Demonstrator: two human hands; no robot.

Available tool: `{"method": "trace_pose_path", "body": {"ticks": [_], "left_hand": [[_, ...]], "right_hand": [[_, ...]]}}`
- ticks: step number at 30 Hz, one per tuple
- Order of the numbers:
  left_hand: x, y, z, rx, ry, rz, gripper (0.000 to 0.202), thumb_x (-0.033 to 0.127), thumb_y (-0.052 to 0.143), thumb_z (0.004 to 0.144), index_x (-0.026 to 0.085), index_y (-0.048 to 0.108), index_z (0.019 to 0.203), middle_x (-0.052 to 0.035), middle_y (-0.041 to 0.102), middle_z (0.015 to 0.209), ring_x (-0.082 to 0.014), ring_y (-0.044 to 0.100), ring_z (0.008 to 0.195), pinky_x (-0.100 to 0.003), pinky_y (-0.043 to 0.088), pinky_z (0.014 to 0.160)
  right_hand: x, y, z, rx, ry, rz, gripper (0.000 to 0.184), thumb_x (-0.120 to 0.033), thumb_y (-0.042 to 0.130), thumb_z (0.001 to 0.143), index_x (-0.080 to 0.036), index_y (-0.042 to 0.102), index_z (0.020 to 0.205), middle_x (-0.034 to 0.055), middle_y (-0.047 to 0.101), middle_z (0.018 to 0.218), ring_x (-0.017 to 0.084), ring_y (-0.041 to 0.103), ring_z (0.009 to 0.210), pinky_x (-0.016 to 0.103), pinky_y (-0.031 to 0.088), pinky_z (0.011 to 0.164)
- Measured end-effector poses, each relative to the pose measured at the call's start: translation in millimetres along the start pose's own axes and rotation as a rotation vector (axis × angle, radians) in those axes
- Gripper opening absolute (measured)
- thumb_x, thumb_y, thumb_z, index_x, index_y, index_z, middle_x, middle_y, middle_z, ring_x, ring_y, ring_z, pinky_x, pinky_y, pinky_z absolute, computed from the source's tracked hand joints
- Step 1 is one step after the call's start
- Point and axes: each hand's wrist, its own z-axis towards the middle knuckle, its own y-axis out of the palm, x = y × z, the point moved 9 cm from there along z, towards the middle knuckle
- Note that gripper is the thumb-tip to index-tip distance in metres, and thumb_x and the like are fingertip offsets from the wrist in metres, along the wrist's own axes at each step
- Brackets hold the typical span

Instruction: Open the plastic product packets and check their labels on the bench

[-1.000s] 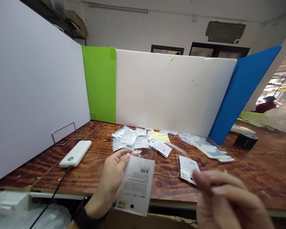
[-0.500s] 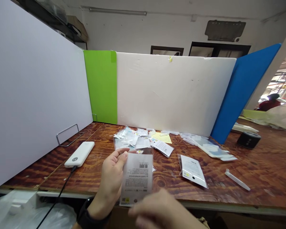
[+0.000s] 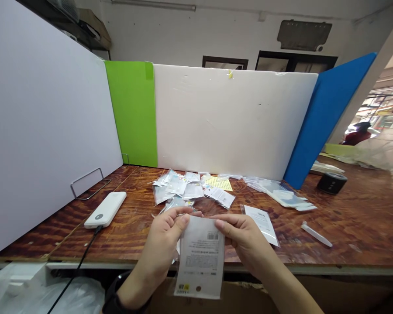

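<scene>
Above the near edge of the worktop [image 3: 363, 218], the left hand [image 3: 162, 237] and right hand [image 3: 242, 235] pinch the far corners of a bagged printed card [image 3: 201, 257] between thumb and fingers, its long axis running toward the wearer, round-hole end nearest, print upside down

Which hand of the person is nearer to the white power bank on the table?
Left. The left hand is right of the power bank, at one corner of the packet; the right hand is farther right, at another corner.
</scene>
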Motion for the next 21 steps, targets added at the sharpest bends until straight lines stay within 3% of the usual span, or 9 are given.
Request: {"method": "trace_pose_path", "body": {"ticks": [5, 9, 16, 19, 21], "left_hand": [[-6.8, -2.9, 2.1, -0.09, -0.108, 0.168, 0.035, 0.037, 0.071, 0.074, 0.014, 0.067, 0.099, -0.0067, 0.071, 0.079, -0.0135, 0.06, 0.057, -0.021, 0.043, 0.047], [-11.2, 0.8, 0.0, -0.203, -0.139, 0.184, 0.035, 0.039, 0.069, 0.075, 0.013, 0.068, 0.098, -0.0044, 0.068, 0.071, -0.0124, 0.058, 0.056, -0.021, 0.044, 0.05], [-7.3, -3.8, -3.5, -0.163, -0.128, 0.228, 0.032, 0.037, 0.069, 0.077, 0.015, 0.068, 0.101, -0.0042, 0.07, 0.07, -0.0134, 0.06, 0.059, -0.02, 0.044, 0.05], [-2.6, -6.4, -5.5, -0.164, -0.084, 0.237, 0.036, 0.035, 0.068, 0.078, 0.022, 0.067, 0.112, -0.0064, 0.074, 0.082, -0.0183, 0.066, 0.071, -0.025, 0.049, 0.059], [1.6, -9.2, -7.0, -0.166, -0.029, 0.279, 0.03, 0.029, 0.067, 0.078, 0.024, 0.071, 0.107, -0.0065, 0.075, 0.087, -0.0206, 0.067, 0.078, -0.027, 0.051, 0.066]], "right_hand": [[0.4, -5.3, -1.7, -0.076, 0.045, 0.055, 0.023, -0.031, 0.072, 0.076, -0.017, 0.075, 0.095, 0.0071, 0.076, 0.086, 0.016, 0.069, 0.077, 0.027, 0.054, 0.07], [-1.6, -12.7, -3.3, -0.025, 0.032, -0.003, 0.021, -0.03, 0.071, 0.077, -0.017, 0.076, 0.093, 0.0068, 0.076, 0.085, 0.016, 0.069, 0.074, 0.026, 0.054, 0.067], [-6.0, -11.9, -5.4, -0.026, -0.025, -0.043, 0.02, -0.027, 0.068, 0.079, -0.022, 0.075, 0.096, 0.0064, 0.076, 0.093, 0.017, 0.07, 0.078, 0.028, 0.057, 0.066], [-14.3, -12.2, -9.1, -0.009, -0.107, -0.09, 0.015, -0.023, 0.065, 0.079, -0.023, 0.077, 0.086, 0.0051, 0.077, 0.09, 0.018, 0.071, 0.078, 0.028, 0.057, 0.064], [-19.3, -11.7, -12.6, 0.006, -0.145, -0.154, 0.017, -0.018, 0.063, 0.076, -0.023, 0.078, 0.08, 0.0049, 0.077, 0.083, 0.019, 0.071, 0.074, 0.028, 0.057, 0.062]]}}
